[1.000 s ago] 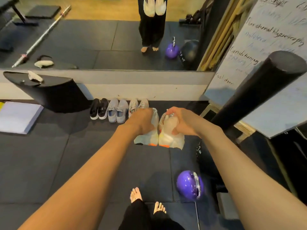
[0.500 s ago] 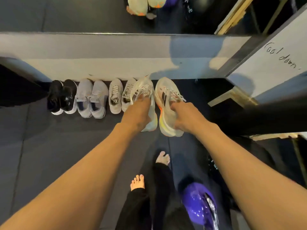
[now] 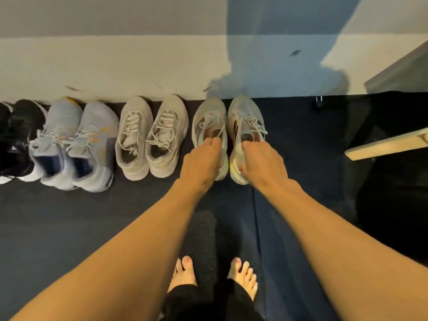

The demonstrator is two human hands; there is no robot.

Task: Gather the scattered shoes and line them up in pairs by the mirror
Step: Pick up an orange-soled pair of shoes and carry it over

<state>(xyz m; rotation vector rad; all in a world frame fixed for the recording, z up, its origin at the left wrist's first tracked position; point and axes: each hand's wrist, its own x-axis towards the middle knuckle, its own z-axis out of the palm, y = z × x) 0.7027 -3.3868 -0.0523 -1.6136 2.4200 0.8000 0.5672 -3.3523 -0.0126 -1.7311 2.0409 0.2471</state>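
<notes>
Shoes under inspection: the pale running shoes (image 3: 209,126) are now resting sole-down on the dark floor mat (image 3: 69,228), toes pointing at the white wall base (image 3: 115,66), at the right end of the row. A second ago they were being carried in the air, short of the row; half a second ago they were tilting down towards it. They are now sitting side by side, nearly touching, just beside the beige pair (image 3: 150,137).

The left hand (image 3: 201,161) is curling its fingers into the collar of one shoe and gripping it. The right hand (image 3: 264,163) is pinching the heel collar of the other. Neither is letting go yet.

Further left, the grey pair (image 3: 76,144) and the black pair (image 3: 20,140), the latter cut by the frame edge, are standing in the same line.

Judgement: the placing step is all but finishing. Four pairs are lining up, and only the release is remaining for this pair. Whether more shoes are lying scattered cannot be told, as the mirror and the rest of the room are falling outside the view
</notes>
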